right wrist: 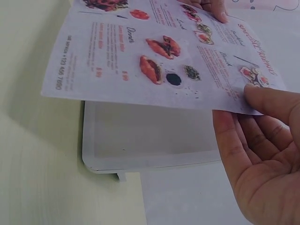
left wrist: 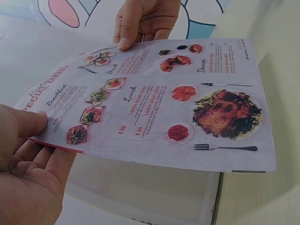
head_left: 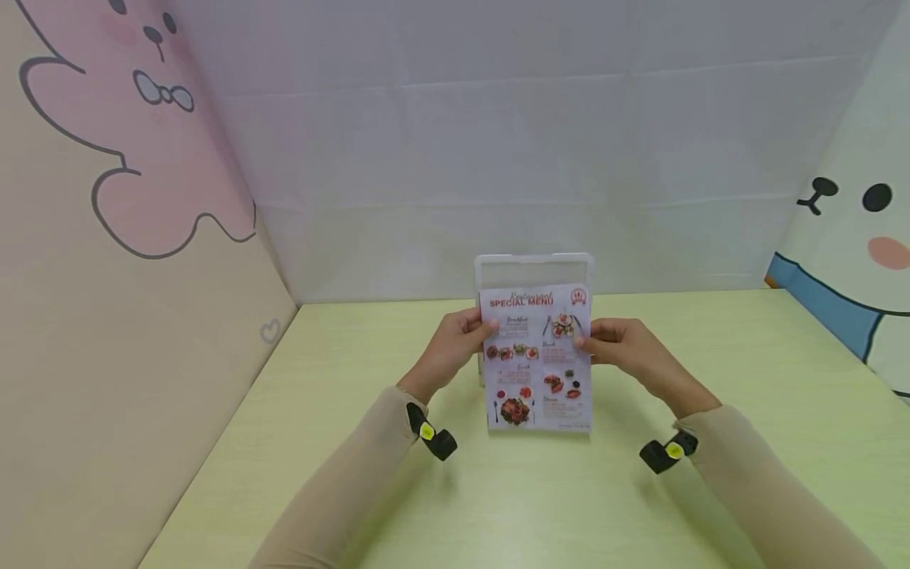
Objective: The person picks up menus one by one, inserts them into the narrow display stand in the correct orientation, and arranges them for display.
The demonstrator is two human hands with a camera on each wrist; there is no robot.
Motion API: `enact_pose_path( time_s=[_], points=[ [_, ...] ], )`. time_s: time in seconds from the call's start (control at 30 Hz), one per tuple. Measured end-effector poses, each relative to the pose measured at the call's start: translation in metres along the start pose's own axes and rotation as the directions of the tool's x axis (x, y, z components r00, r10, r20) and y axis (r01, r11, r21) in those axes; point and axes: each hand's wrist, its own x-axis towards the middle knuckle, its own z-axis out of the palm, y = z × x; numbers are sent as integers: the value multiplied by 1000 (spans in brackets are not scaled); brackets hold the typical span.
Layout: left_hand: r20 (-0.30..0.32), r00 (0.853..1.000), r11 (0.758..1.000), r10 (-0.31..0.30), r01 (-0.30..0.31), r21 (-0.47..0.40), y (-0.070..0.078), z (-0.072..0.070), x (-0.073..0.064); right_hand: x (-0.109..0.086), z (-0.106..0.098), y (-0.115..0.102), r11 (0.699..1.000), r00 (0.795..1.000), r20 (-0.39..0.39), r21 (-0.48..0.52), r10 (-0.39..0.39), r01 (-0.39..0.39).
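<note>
A printed restaurant menu sheet [head_left: 538,363] is held upright between both hands, its text side facing the head camera. My left hand [head_left: 452,344] pinches its left edge, thumb on the front and fingers behind. On the opposite edge my right hand [head_left: 626,344] pinches it the same way, as the right wrist view shows with the thumb on the print. Behind the sheet stands a white rectangular frame [head_left: 533,258], its top rim showing above the paper. In the right wrist view the frame's flat panel [right wrist: 150,136] and rounded corner lie apart from the sheet.
The frame stands on a pale yellow-green table [head_left: 377,356] near its back edge. A white sheet-covered wall [head_left: 512,158] rises behind. Side panels carry a pink cartoon figure [head_left: 163,197] at left and a white cartoon face [head_left: 853,237] at right.
</note>
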Motion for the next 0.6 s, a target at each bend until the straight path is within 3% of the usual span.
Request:
enact_pose_path(
  time_s=[0.6],
  points=[
    [5, 1000, 1000, 18, -18, -3, 12, -2, 6, 3, -4, -11, 999, 999, -40, -43, 19, -20]
  ],
)
